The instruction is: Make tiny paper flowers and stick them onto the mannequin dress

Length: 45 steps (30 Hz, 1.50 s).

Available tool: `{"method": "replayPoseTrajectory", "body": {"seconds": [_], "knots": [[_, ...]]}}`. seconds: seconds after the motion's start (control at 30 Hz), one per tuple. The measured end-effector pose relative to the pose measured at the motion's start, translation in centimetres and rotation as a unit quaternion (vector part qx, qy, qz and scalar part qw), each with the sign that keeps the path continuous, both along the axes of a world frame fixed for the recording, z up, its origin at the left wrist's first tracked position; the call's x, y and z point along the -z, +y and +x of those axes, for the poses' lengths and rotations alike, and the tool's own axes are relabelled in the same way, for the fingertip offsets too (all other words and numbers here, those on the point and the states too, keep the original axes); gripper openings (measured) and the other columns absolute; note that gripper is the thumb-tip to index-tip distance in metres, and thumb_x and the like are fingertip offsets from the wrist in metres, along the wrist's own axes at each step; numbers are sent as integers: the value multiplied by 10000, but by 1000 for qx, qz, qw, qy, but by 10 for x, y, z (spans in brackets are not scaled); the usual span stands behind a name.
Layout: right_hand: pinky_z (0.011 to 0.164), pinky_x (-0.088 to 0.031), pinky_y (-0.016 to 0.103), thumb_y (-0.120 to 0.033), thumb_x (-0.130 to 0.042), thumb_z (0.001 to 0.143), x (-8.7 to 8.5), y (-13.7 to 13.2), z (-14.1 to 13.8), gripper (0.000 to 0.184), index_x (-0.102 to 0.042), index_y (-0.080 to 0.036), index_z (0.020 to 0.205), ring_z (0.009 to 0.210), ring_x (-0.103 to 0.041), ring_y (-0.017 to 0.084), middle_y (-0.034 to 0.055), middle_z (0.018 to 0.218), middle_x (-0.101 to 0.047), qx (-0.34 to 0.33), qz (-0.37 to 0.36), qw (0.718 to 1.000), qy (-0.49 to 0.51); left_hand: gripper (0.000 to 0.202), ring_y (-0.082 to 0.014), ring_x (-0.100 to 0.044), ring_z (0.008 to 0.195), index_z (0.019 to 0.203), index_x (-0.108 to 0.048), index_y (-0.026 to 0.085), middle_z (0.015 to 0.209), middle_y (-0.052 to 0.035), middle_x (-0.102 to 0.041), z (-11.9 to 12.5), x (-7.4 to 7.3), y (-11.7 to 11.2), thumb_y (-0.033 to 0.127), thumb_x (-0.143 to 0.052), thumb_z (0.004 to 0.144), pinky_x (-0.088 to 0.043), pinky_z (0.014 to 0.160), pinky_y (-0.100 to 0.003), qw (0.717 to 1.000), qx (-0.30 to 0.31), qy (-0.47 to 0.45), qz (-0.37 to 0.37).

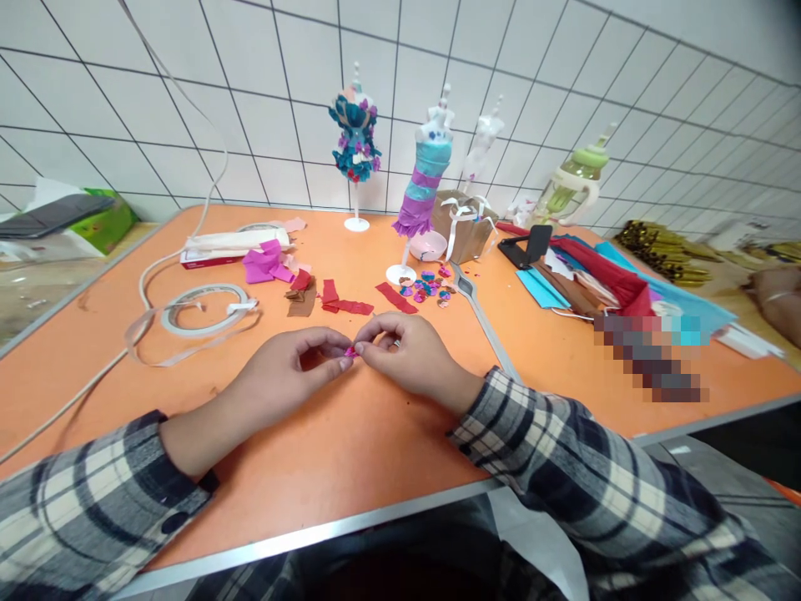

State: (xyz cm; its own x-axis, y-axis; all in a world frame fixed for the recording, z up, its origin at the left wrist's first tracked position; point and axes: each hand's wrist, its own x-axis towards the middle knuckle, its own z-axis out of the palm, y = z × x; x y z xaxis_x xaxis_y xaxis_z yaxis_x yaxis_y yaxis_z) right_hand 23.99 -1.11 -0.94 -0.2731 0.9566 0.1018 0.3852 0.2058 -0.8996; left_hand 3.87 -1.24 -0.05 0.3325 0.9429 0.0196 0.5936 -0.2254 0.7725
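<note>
My left hand [291, 367] and my right hand [410, 355] meet over the orange table [350, 451], fingertips pinched together on a tiny pink paper piece [350, 352]. Both wrists rest on the tabletop. Just beyond the hands lie red paper strips [346, 304] and a cluster of small blue and pink paper flowers [425, 288]. Behind them stand a mini mannequin dressed in teal and purple paper [425, 179] and another covered in teal flowers [355, 138].
A roll of double-sided tape [200, 307] with loose ribbon lies at left, with a magenta paper scrap [268, 263] behind it. Coloured paper sheets [601, 280], a phone stand [531, 246] and a green-capped bottle [572, 184] fill the right. A white cable [147, 275] crosses the left side.
</note>
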Motion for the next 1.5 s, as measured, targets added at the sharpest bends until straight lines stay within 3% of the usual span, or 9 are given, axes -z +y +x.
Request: {"method": "replayPoseTrajectory", "body": {"seconds": [0.13, 0.3, 0.67, 0.8, 0.93, 1.3, 1.5], "knots": [[597, -386, 221, -231, -687, 823, -4, -2, -1, 83, -731, -170, 857, 574, -504, 77, -59, 668, -606, -6, -16, 1000, 15, 342, -297, -736, 932, 884, -774, 230, 973, -80, -812, 1, -2, -1, 538, -691, 762, -551, 901, -417, 999, -12, -33, 33], [602, -400, 217, -242, -688, 811, -7, -4, -3, 76, -710, -175, 841, 598, -532, 87, -52, 683, -613, -8, -23, 999, 21, 242, -228, -702, 775, 745, -766, 245, 822, -41, -782, 1, -4, -3, 477, -708, 783, -556, 846, -360, 994, -31, -60, 80], [571, -423, 207, -290, -654, 838, -7, -6, -3, 102, -663, -192, 865, 611, -560, 89, -22, 802, -674, -7, -39, 997, 67, 260, -210, -671, 727, 715, -741, 228, 767, -37, -749, 2, -5, -3, 482, -703, 759, -561, 797, -345, 996, -28, -76, 37], [543, -404, 195, -287, -686, 834, -5, -5, -4, 115, -651, -184, 796, 585, -557, 86, -32, 702, -641, -9, -45, 998, 45, 279, -210, -670, 737, 715, -744, 228, 775, -37, -752, 1, -2, -2, 500, -705, 766, -557, 815, -350, 996, -27, -74, 37], [507, -439, 193, -279, -660, 862, -5, -5, -5, 113, -617, -193, 802, 504, -551, 82, -66, 608, -576, -13, -80, 993, 84, 331, -215, -677, 736, 734, -748, 229, 772, -33, -762, 2, -2, -1, 559, -731, 752, -562, 764, -329, 994, -37, -99, -5], [451, -505, 171, -227, -690, 866, -7, -4, -4, 70, -653, -178, 834, 507, -564, 77, -63, 613, -582, -22, -139, 984, 111, 231, -218, -699, 769, 730, -765, 245, 774, -18, -780, 2, -4, -4, 476, -764, 735, -563, 823, -341, 988, -65, -132, -43], [433, -489, 155, -204, -682, 901, -12, -4, -4, 65, -654, -169, 853, 481, -558, 66, -64, 606, -588, -6, -157, 980, 123, 466, -283, -748, 963, 1014, -781, 237, 1017, -69, -825, 1, -3, -3, 592, -796, 713, -586, 901, -399, 987, -69, -132, -51]]}}
